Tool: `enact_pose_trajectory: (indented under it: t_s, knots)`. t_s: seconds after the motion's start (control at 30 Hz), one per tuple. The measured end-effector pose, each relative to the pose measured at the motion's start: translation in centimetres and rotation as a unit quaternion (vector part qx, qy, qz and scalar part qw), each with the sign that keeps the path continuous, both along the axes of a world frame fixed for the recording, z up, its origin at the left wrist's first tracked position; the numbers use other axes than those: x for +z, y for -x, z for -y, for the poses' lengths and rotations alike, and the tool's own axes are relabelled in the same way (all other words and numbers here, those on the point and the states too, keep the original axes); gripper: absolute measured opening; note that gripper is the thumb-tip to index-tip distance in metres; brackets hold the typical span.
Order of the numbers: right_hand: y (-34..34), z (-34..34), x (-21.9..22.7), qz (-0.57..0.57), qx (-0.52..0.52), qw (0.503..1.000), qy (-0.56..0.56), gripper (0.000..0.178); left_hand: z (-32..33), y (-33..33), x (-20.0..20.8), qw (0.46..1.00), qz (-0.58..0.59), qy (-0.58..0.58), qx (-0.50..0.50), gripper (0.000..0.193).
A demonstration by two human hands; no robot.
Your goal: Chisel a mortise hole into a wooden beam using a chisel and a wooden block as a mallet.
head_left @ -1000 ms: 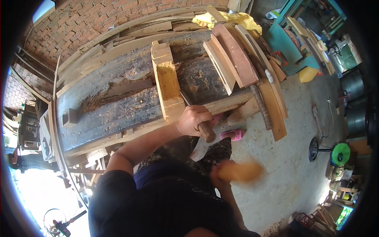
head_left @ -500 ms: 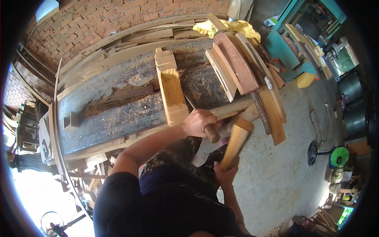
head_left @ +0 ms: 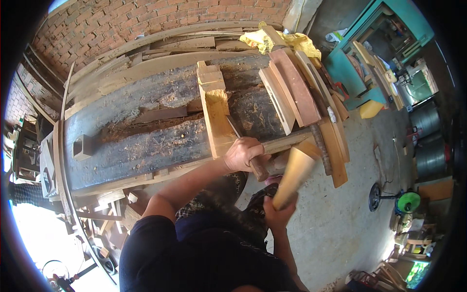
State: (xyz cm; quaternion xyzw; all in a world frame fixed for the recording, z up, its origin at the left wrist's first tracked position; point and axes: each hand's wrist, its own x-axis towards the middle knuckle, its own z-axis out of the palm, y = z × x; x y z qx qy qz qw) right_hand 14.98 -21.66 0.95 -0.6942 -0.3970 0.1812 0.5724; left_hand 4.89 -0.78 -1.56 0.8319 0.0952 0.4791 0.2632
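My left hand (head_left: 244, 153) grips a chisel (head_left: 258, 168) by its dark wooden handle, the thin blade (head_left: 233, 127) slanting up against the side of a pale wooden block (head_left: 216, 121) that lies across the dark workbench (head_left: 146, 131). My right hand (head_left: 277, 214) holds a light wooden mallet (head_left: 296, 173) by its handle, with the head raised close to the butt of the chisel handle. The block has a notch with sawdust near its far end.
Several pale and reddish boards (head_left: 296, 92) lean across the bench's right end. A yellow bag (head_left: 277, 41) lies behind them. A brick wall (head_left: 146, 19) stands beyond the bench, a teal machine (head_left: 369, 53) at the right, and offcuts (head_left: 112, 204) lie below the bench on the left.
The mallet has swung up from low beside my body until its head is near the chisel handle. My left hand stays on the chisel at the block.
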Motion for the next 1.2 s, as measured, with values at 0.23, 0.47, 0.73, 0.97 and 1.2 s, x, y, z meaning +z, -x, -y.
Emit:
enact_pose_trajectory:
  t_s: [0.23, 0.47, 0.73, 0.97, 1.2]
  knots:
    - [-0.7, 0.8, -5.1, 0.140, 0.059, 0.983, 0.102, 0.044, -0.6, 0.1, -0.2, 1.000, 0.026, -0.008, 0.004, 0.035]
    - [-0.6, 2.1, 0.1, 0.279, 0.118, 0.953, 0.017, 0.037, -0.2, 0.3, -0.7, 0.998, 0.058, 0.001, 0.037, 0.029]
    - [1.0, 2.5, -1.3, 0.053, -0.010, 0.998, -0.021, 0.044, -2.8, 0.2, 1.3, 0.996, 0.076, -0.046, 0.012, 0.031]
    - [0.8, 1.0, 2.2, 0.451, 0.098, 0.887, 0.038, 0.022, -3.9, 1.2, 0.9, 0.995, 0.098, -0.022, 0.017, 0.031]
    - [1.4, -1.7, 2.2, 0.179, 0.084, 0.979, -0.052, 0.032, -3.9, 1.9, -1.1, 0.999, 0.012, 0.023, 0.019, 0.035]
